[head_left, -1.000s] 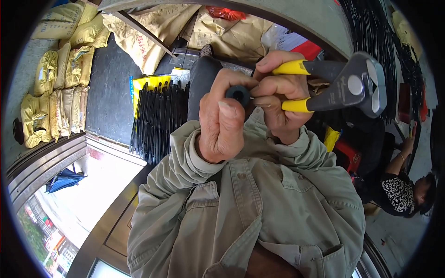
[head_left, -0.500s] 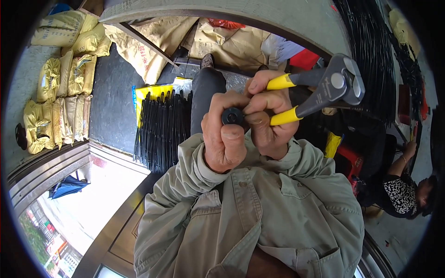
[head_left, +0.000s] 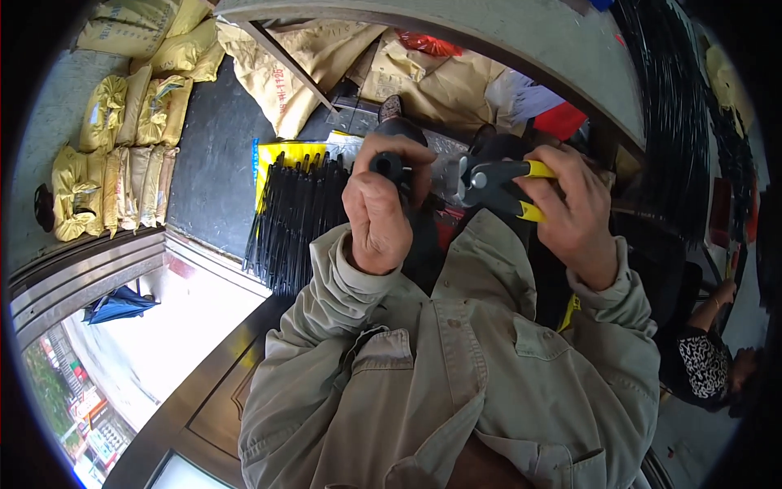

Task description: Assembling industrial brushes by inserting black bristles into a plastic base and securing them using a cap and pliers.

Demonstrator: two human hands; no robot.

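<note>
Two bare hands are in view. The left hand (head_left: 377,218) is closed around one black cylindrical piece (head_left: 386,165), whose round end, with a dark hole, shows above the thumb; the hand hides most of its length. The right hand (head_left: 574,208) grips one pair of end-cutting pliers (head_left: 487,181) by its two yellow-sleeved handles, which the fingers partly cover. The pliers' head points toward the left hand, near it but apart; how wide its jaws stand is hard to make out.

One bunch of black rods (head_left: 300,213) lies beside the left forearm, over a yellow sheet (head_left: 265,156), packed too tightly to count. At left, overlapping sacks (head_left: 104,112) likewise defy an exact count. One blue umbrella (head_left: 120,305) shows at the doorway. One co-worker (head_left: 705,363) at right is partly lost in the dark rim.
</note>
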